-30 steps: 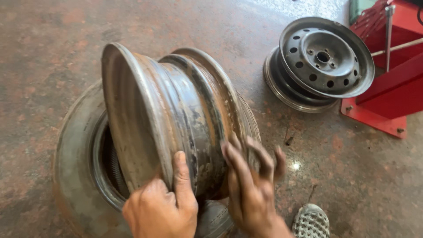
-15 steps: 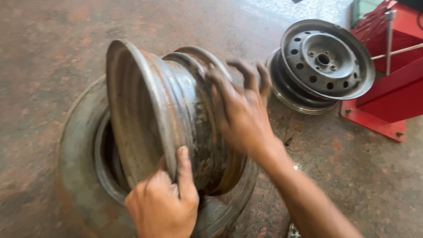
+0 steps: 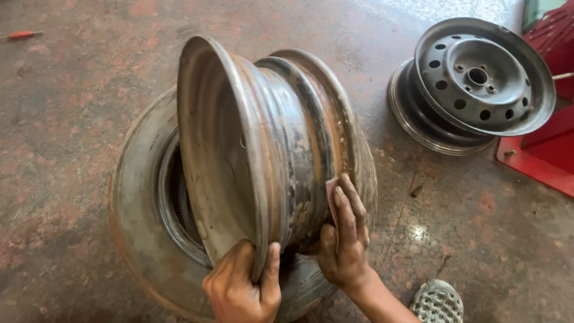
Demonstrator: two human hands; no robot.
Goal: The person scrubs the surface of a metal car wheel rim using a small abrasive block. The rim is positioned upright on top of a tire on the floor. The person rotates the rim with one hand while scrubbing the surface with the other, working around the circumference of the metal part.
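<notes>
A worn concrete floor (image 3: 72, 119), stained reddish-brown, fills the view. At about one o'clock lies a second rim (image 3: 478, 78), grey steel with a ring of round holes and a hub opening, tilted face-up and leaning toward a red metal frame (image 3: 538, 155) at three o'clock. A small red-handled tool (image 3: 21, 35) lies far off at ten o'clock. At five o'clock, near the bottom edge, shows the toe of a perforated grey shoe (image 3: 437, 302). Dark scraps of debris dot the floor between the two rims.

In the centre a tyre (image 3: 137, 221) lies flat on the floor, its tread dusty and worn. Standing on edge on top of it is a rusty rim (image 3: 263, 149), its open side turned to nine o'clock, its barrel streaked with rust and dark grime. The rim hides most of the tyre's opening and far side.

The left hand (image 3: 242, 287), at six o'clock, is closed around the rim's near flange, thumb on one side and fingers curled over the other. The right hand (image 3: 345, 239), at about five o'clock, presses a small pinkish pad (image 3: 330, 190) against the rim's far flange, fingers together and laid flat over it, thumb tucked below against the barrel.
</notes>
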